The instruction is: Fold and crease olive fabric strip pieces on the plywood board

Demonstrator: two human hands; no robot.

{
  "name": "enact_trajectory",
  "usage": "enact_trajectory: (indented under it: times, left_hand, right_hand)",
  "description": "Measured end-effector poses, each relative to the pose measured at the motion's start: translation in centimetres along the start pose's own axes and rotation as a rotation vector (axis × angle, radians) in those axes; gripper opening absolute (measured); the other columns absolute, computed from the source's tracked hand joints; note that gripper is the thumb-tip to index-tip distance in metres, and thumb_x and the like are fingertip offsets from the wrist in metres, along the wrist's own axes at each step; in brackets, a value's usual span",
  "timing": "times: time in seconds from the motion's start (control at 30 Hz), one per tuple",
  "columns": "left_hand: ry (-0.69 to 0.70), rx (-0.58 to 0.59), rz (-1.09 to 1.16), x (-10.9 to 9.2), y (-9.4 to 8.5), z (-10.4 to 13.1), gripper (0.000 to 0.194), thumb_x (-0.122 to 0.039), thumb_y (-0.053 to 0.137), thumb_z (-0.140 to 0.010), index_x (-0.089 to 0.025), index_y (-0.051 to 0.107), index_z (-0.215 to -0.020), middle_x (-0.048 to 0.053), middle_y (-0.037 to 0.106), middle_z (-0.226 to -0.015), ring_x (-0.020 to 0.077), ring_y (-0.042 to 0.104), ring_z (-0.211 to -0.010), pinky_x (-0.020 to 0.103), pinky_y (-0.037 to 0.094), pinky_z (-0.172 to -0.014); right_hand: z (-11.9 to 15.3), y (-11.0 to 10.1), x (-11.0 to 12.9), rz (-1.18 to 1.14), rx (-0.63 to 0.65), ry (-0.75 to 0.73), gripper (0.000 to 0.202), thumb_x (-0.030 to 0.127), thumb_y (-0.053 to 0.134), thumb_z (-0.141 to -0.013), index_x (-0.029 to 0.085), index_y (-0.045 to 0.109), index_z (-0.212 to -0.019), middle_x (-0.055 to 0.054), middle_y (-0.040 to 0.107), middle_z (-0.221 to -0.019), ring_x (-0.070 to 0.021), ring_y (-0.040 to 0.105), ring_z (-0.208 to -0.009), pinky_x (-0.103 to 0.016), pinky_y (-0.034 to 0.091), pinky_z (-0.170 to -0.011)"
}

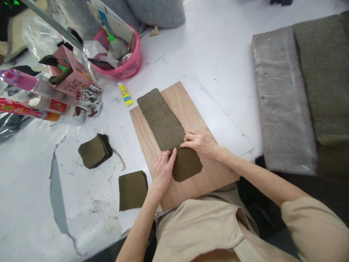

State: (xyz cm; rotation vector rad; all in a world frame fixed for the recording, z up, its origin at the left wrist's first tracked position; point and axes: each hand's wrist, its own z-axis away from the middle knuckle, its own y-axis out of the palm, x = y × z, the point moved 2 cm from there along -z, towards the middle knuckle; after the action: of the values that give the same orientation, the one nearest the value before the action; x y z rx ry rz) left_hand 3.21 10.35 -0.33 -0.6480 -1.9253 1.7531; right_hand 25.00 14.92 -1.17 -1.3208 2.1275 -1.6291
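Beside pink basket (136, 60) of oddments, left (163, 167) and right hands' (200, 142) fingertips pinching olive piece (188, 164).

There is one wooden board (174, 102) and one yellow tube (125, 94). I see one pink basket (136, 60). Two piles of green pieces (92, 152) sit apart.

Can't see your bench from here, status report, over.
Left hand and right hand where textured strip meets smooth olive piece. Both pieces on wooden board. Yellow tube beside board, not on it.
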Motion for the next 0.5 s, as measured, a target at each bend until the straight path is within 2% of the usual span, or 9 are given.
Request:
enact_trajectory:
  times: [0.1, 0.3, 0.5]
  left_hand:
    - [0.007, 0.032, -0.03, -0.1, -0.3, -0.2, 0.05, -0.007, 0.046, -0.092, -0.019, 0.045, -0.14, 0.013, 0.057, -0.114, 0.027, 0.054, -0.108, 0.04, 0.048, -0.089]
    - [0.08, 0.056, -0.057, -0.5, -1.1, -0.9, 0.05, -0.006, 0.047, -0.092, -0.012, 0.042, -0.141, 0.014, 0.056, -0.119, 0.0273, 0.051, -0.112, 0.041, 0.045, -0.093]
    - [0.114, 0.118, -0.087, -0.6, -1.3, -1.4, 0.053, -0.006, 0.046, -0.092, -0.013, 0.039, -0.144, 0.013, 0.057, -0.117, 0.026, 0.051, -0.11, 0.04, 0.044, -0.091]
  right_hand:
    - [0.2, 0.1, -0.1, 0.0, -0.014, -0.004, 0.021, 0.019, 0.05, -0.096, 0.022, 0.071, -0.1, -0.005, 0.062, -0.091, -0.0181, 0.05, -0.093, -0.031, 0.04, -0.082]
    - [0.6, 0.2, -0.1, 0.012, -0.012, 0.001, 0.022, 0.017, 0.049, -0.097, 0.021, 0.07, -0.104, -0.006, 0.062, -0.093, -0.018, 0.05, -0.093, -0.031, 0.041, -0.082]
    - [0.9, 0.0, -0.2, -0.005, -0.048, 0.027, 0.023, 0.017, 0.05, -0.096, 0.021, 0.071, -0.103, -0.006, 0.061, -0.092, -0.0174, 0.05, -0.091, -0.03, 0.042, -0.081]
